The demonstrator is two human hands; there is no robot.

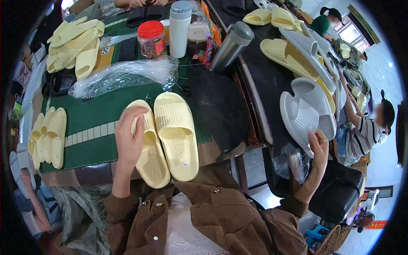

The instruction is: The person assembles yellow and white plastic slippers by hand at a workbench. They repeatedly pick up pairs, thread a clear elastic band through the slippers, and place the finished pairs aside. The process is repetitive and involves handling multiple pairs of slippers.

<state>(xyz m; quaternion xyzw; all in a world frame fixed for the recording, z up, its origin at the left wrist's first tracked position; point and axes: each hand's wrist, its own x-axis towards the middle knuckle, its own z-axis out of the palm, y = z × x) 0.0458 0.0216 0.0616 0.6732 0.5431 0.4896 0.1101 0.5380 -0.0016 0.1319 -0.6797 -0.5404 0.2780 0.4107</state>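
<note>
Two pale yellow ribbed-strap slippers lie side by side before me at the table's near edge: the left slipper [152, 165] and the right slipper [183, 148], which bears a small round sticker. Over the left one's strap curves my left hand [127, 138], thumb and fingers apart, nothing seen between them. Out to the right, my right hand [318, 148] has thumb and fingertips pinched beside the edge of a grey slipper [297, 112]. Whether anything small is in that pinch, I cannot make out.
On the green-topped table [97, 155] are a clear plastic bundle [127, 76], a red-lidded jar [151, 40], a white bottle [179, 32] and a steel tumbler [231, 46]. Yellow slippers [47, 136] stand left. Other people work beyond the dark right-hand table [255, 70]. A black stool [335, 191] is nearby.
</note>
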